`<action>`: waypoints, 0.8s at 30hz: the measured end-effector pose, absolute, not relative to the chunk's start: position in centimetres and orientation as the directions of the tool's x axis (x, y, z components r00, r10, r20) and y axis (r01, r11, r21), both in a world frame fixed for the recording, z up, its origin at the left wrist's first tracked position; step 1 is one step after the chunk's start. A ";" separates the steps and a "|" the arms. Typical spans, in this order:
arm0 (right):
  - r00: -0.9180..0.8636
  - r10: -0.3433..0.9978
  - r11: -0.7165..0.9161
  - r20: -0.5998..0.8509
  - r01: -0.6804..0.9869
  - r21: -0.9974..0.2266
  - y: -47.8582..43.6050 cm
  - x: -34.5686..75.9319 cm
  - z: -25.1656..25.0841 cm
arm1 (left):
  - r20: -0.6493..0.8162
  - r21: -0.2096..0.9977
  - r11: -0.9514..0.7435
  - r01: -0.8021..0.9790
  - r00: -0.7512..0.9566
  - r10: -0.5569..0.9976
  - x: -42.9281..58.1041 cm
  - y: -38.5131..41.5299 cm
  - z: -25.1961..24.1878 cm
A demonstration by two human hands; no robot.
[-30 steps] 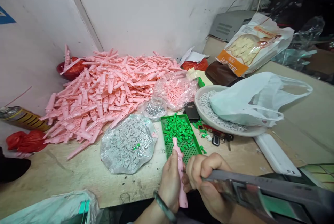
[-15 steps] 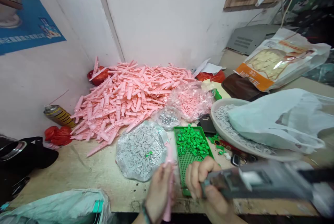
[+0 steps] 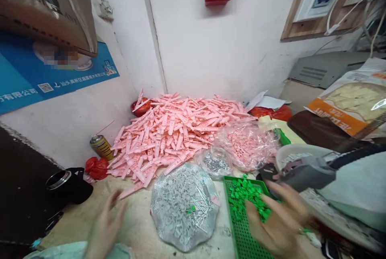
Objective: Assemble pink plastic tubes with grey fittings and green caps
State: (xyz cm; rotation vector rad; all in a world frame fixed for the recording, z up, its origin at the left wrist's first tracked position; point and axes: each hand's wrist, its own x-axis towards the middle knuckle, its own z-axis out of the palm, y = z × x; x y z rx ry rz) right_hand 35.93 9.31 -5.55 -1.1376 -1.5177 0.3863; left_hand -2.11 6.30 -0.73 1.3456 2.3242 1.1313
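My left hand (image 3: 106,225), smeared by motion, is over the table's left part. Its thumb and fingers are apart, with nothing visible between them. A long pink plastic piece (image 3: 132,190) juts from the heap of pink pieces (image 3: 177,130) just beyond its fingertips. My right hand (image 3: 279,220) hovers, fingers spread, above a green perforated tray (image 3: 245,237) of small green plastic parts (image 3: 245,196). Right behind its fingers is a grey power tool (image 3: 304,173) with a black cable; whether they touch I cannot tell. Between my hands lies a clear scalloped dish (image 3: 169,237) of grey parts and metal pins.
Behind the dish are bags of small screws (image 3: 216,162) and pink parts (image 3: 247,144). A wide white bowl (image 3: 337,210) with a white plastic bag stands right. At left are a spray can (image 3: 101,146), a red bag (image 3: 96,168) and a black flask (image 3: 68,188).
My left hand has moved left and no longer holds the pink piece. My right hand has opened off the grey tool, which is now farther back. The view has shifted up and left.
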 end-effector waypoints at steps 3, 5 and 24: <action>-0.247 0.909 0.384 0.335 0.807 -0.448 15.0 32.7 -5.0 | 0.199 0.753 0.088 0.652 -0.353 0.914 2.3 15.6 1.9; -0.254 0.942 0.320 0.218 0.876 -0.361 18.9 31.3 -4.8 | 0.212 0.743 0.071 0.666 -0.335 0.918 5.3 22.6 3.7; -0.482 0.852 0.518 0.204 0.718 -0.466 9.8 29.6 -2.4 | -0.359 0.933 0.359 -0.006 0.011 0.933 14.9 6.8 -3.2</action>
